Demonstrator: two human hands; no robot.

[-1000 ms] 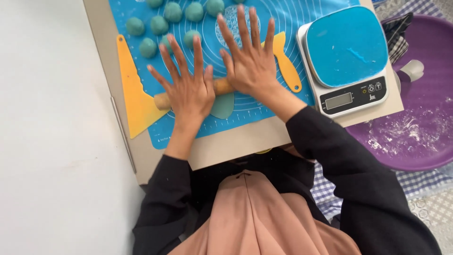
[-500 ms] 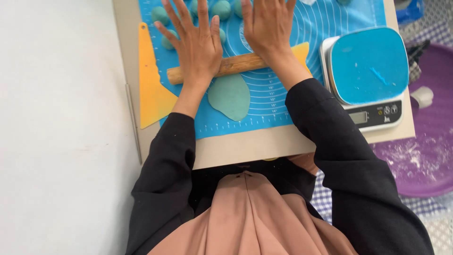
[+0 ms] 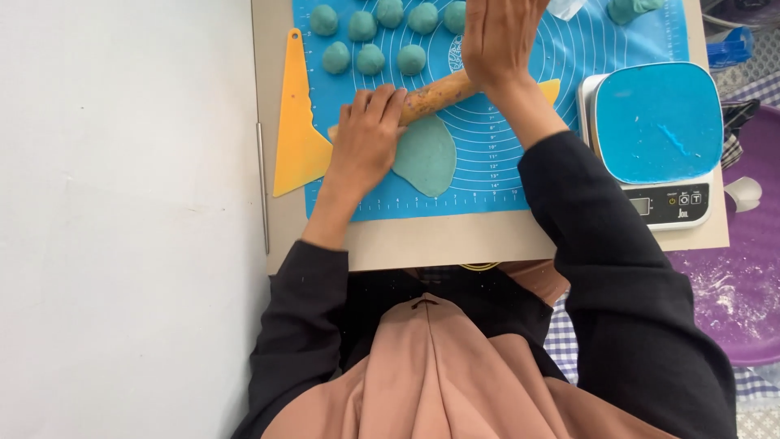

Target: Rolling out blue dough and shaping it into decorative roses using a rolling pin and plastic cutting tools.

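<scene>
On the blue silicone baking mat (image 3: 504, 162), a wooden rolling pin (image 3: 431, 96) lies at a slant, with both hands pressed down on it. The left hand (image 3: 363, 140) rests over the pin's lower left end, its fingers (image 3: 378, 102) close together and curved over the wood. The right hand (image 3: 500, 41) lies flat on the pin's upper right part, fingers stretched forward and partly cut off by the top edge of the view. Just below the pin, touching it, lies a flattened oval of teal dough (image 3: 426, 156). Eight or so teal dough balls (image 3: 370, 58) sit in two rows near the mat's top left. A yellow plastic scraper (image 3: 296, 130) lies along the mat's left edge, beside the left hand. The mat rests on a tan board (image 3: 455, 240) on the surface. To the right stands a kitchen scale (image 3: 655, 130) with a blue top, and beyond it a purple basin (image 3: 743, 284) dusted with flour.
</scene>
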